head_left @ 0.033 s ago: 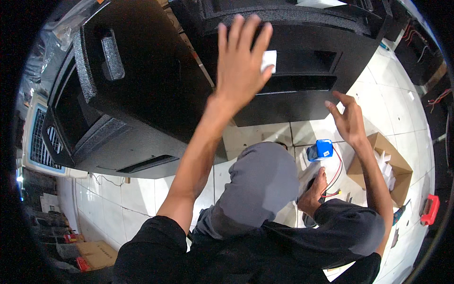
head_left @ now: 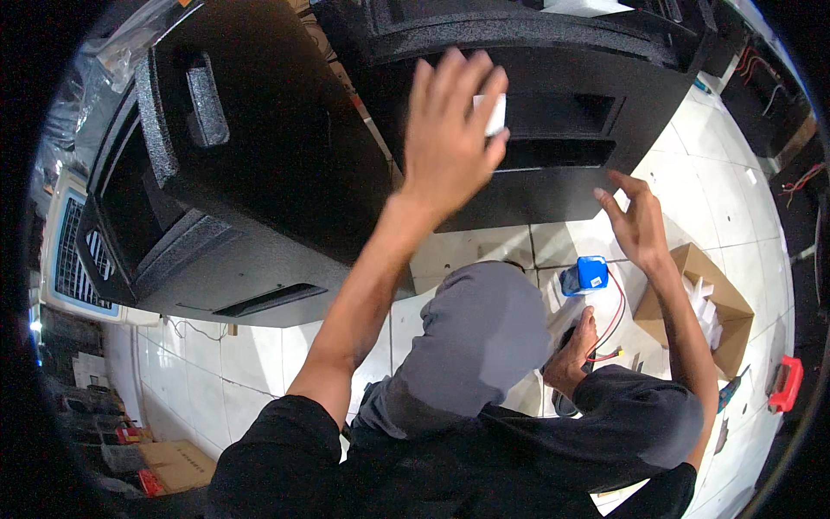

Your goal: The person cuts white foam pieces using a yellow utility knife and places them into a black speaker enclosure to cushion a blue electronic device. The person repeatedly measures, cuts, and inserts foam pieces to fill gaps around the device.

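Note:
A large black textured cabinet (head_left: 527,195), like a speaker box, stands in front of me with slots in its near face. Over that face is my left hand (head_left: 451,130), fingers spread and slightly blurred; whether it touches the surface I cannot tell. Beside its thumb and forefinger shows a small white patch (head_left: 491,115), partly covered by the hand. My right hand (head_left: 638,221) hovers off the cabinet's lower right corner, thumb and forefinger apart, nothing between them. Below it on the floor sits a blue wrapped battery pack (head_left: 592,272) with red and black leads.
Another black cabinet (head_left: 268,164) leans close on the left. An open cardboard box (head_left: 735,304) with white pieces stands under my right forearm. Farther right lies a red tool or case (head_left: 786,384). A beige vented unit (head_left: 71,251) is at far left. My foot (head_left: 572,359) is beside the battery pack.
My left hand has shifted slightly toward me and to the right across the cabinet face. The right hand stays almost still, and the white patch keeps its place.

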### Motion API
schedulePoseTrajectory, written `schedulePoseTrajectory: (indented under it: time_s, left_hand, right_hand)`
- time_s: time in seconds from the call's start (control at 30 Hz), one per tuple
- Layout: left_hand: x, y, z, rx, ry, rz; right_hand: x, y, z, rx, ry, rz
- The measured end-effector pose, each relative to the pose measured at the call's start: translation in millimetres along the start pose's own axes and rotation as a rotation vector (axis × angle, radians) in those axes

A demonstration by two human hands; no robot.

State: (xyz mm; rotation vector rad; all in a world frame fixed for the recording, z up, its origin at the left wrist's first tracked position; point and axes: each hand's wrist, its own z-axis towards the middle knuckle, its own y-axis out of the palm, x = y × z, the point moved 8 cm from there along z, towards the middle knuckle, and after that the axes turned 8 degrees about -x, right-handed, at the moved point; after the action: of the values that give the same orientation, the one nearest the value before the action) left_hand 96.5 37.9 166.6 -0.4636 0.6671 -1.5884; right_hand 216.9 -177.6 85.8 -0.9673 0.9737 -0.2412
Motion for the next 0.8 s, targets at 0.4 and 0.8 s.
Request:
schedulePoseTrajectory:
  time_s: [0.4,0.8]
  left_hand:
    - [23,112,-20,-0.514,0.145,0.463]
    - [32,112,-21,-0.542,0.085,0.353]
  right_hand:
    - [11,16,-6,-0.040,-0.060,-0.055]
    - [5,27,-9,-0.210,0.001,0.051]
